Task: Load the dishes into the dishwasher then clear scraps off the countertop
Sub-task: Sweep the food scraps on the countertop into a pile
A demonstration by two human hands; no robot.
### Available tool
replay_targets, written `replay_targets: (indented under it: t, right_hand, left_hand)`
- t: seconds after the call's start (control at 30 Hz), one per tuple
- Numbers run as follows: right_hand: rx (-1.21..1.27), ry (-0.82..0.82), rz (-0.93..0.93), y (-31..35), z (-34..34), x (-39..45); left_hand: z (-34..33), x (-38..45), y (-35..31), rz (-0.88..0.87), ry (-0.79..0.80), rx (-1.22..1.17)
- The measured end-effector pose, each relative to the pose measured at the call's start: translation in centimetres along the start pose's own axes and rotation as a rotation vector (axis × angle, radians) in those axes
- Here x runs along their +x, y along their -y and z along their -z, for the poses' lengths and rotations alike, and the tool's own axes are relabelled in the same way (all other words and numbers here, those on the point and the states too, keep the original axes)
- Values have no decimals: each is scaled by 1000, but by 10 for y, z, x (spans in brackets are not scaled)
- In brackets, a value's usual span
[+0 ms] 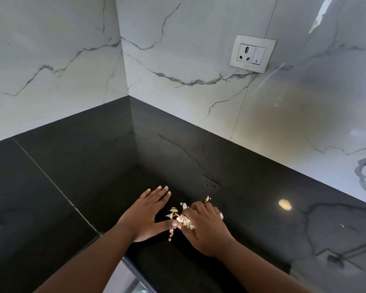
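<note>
Left hand (148,214) flat and spread on black desk (72,176), right hand (205,225) curled around pale scraps (183,219), stray scrap (207,199) just beyond

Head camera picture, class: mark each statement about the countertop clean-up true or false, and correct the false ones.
1. The countertop is white. False: it is black; the walls are white marble.
2. Pale scraps lie between the hands. True.
3. The left hand grips a sponge. False: it lies flat and open, empty.
4. A wall socket is above the counter. True.
5. The right hand is curled over the scraps. True.
</note>
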State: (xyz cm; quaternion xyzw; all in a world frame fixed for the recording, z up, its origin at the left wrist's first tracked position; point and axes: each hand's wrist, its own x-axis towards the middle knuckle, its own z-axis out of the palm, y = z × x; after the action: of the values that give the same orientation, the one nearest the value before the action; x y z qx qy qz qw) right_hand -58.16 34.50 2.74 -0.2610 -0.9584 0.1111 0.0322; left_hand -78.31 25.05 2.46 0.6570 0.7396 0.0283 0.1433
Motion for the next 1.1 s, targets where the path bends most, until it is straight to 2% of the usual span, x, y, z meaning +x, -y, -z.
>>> replay_targets:
  t: [0.2,0.3,0.53,0.7,0.93,1.1]
  right_hand:
    - [-22,29,9,5,3,1]
    - [-19,-14,-20,8,3,4]
    - [-32,-40,-208,21,6,9]
    - [67,-140,-362,36,11,4]
    - [381,-344,-575,47,24,-2]
    - [511,-441,-612,57,37,-6]
  left_hand:
    - [1,-1,-1,-9,3,23]
    - [1,-2,-1,-18,-27,-15]
    - [-4,-2,5,-77,-67,-79]
    - [-7,-17,8,-124,-136,-171]
    - [-15,-41,13,-63,-236,-509]
    - [-6,-65,12,57,-338,-1060]
